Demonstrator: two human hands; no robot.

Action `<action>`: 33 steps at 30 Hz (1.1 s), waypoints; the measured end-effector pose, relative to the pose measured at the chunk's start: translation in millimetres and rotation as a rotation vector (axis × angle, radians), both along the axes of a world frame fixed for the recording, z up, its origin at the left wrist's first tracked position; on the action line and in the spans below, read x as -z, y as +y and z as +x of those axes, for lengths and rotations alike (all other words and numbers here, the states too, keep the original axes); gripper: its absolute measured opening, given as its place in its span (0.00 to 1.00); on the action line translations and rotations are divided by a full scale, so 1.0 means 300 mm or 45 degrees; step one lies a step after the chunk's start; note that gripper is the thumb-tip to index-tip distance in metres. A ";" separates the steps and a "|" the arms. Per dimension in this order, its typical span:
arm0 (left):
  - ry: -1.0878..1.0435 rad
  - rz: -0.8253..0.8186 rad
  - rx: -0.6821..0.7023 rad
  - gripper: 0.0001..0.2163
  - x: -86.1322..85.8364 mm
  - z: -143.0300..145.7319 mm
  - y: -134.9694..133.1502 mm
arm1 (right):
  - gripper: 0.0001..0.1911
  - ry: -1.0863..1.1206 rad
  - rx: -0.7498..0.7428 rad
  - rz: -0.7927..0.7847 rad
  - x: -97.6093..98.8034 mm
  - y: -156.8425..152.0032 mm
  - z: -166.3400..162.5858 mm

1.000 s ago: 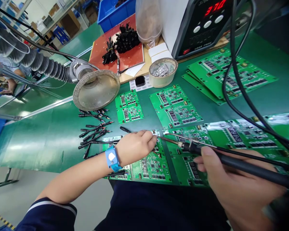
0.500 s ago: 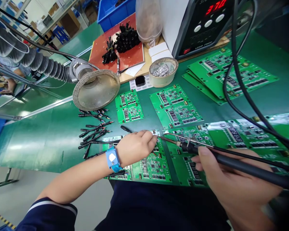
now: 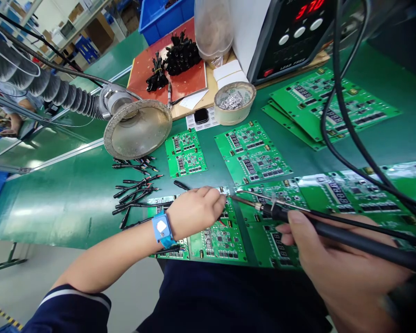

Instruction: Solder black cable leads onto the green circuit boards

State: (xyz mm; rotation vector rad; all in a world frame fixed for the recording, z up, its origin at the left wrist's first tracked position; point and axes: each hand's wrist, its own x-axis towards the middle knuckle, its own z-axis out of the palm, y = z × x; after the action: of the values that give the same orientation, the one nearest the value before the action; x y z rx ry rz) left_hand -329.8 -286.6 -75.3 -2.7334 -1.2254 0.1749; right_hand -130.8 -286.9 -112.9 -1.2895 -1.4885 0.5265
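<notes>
My left hand, with a blue wrist strap on the wrist, rests closed on a green circuit board near the table's front edge, pinching something small I cannot make out. My right hand grips a black soldering iron. The iron's tip touches the board right at my left fingertips. A thin solder wire runs just above the iron toward the same spot.
Several more green boards lie across the green mat, with a stack at the right. Black wire leads lie at the left beside a fume-extractor hood. A soldering station, a tape roll with solder bits and black cables stand behind.
</notes>
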 end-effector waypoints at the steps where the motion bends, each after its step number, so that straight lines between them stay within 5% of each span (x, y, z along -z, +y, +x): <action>1: -0.006 0.011 0.006 0.13 0.001 0.000 0.001 | 0.08 -0.020 -0.007 0.023 0.000 0.000 0.001; 9: 0.001 0.004 0.020 0.13 0.004 -0.001 0.001 | 0.08 0.070 0.139 -0.087 0.011 -0.007 0.007; 21: 0.006 -0.078 0.012 0.14 0.004 -0.006 0.004 | 0.06 0.005 -0.036 -0.040 -0.008 0.002 -0.008; 33: 0.022 -0.159 -0.054 0.14 0.001 -0.021 0.010 | 0.06 0.047 -0.009 -0.114 -0.014 -0.003 -0.016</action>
State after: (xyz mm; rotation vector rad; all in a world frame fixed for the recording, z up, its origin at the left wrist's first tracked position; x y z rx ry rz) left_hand -336.2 -283.7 -75.7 -2.8053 -1.3114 0.2890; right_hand -135.5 -287.7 -108.7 -1.3373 -1.4538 0.6249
